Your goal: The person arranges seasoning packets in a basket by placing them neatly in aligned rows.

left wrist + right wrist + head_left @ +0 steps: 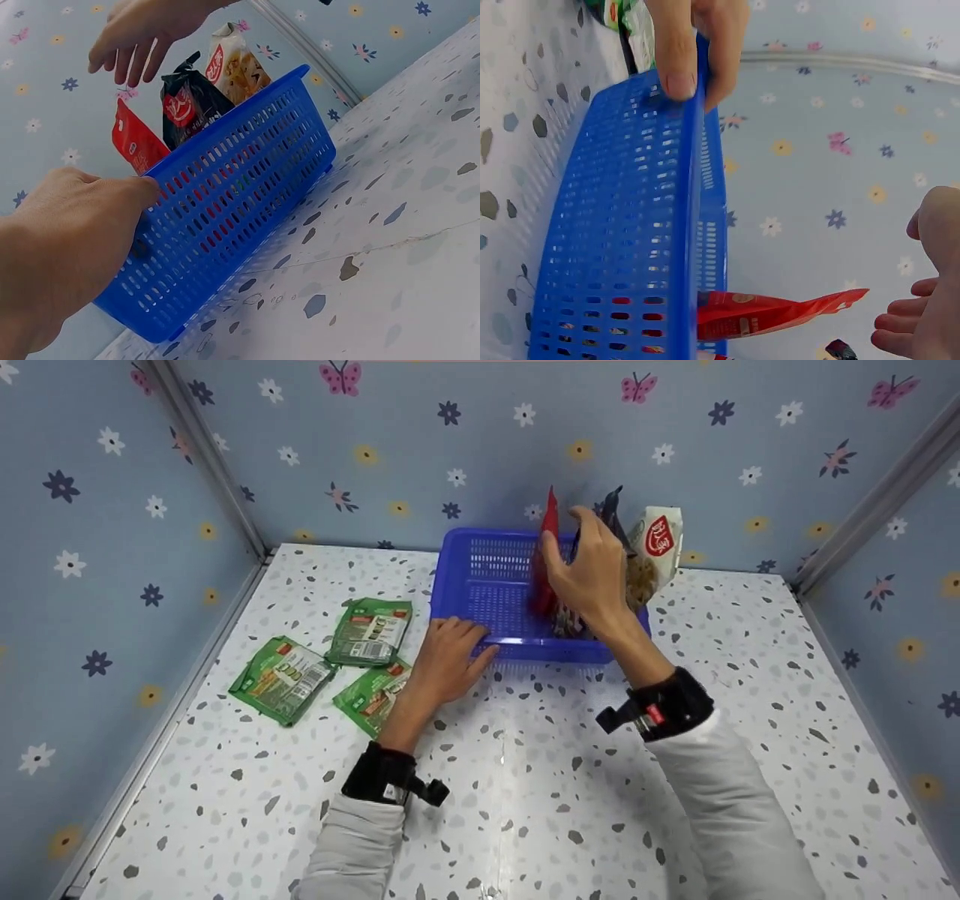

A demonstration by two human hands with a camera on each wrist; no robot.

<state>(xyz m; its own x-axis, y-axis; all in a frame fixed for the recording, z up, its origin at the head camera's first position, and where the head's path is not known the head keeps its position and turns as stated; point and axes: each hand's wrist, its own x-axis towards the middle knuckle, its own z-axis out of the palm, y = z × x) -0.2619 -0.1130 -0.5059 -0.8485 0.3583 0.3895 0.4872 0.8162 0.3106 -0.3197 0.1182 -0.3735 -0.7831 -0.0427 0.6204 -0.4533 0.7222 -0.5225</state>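
A blue plastic basket [448,585] with slotted walls stands against the back wall. My left hand [448,660] grips its near-left rim, with the thumb on the outer wall and the fingers over the edge. Above the basket's right half, my right hand [596,574] hovers with its fingers apart and nothing held. Close to its thumb, a red bag [136,140] stands upright in the basket. Beside that come a black bag [193,105] and a white-and-brown bag [660,540] with a red logo, both rising above the rim. The right hand partly hides the black bag in the head view.
Left of the basket, three green packets lie on the speckled tabletop: one at far left [281,679], another packet [373,634] behind, and a third packet [367,701] partly covered by the left hand and forearm. Flowered panels [412,450] enclose the back and sides.
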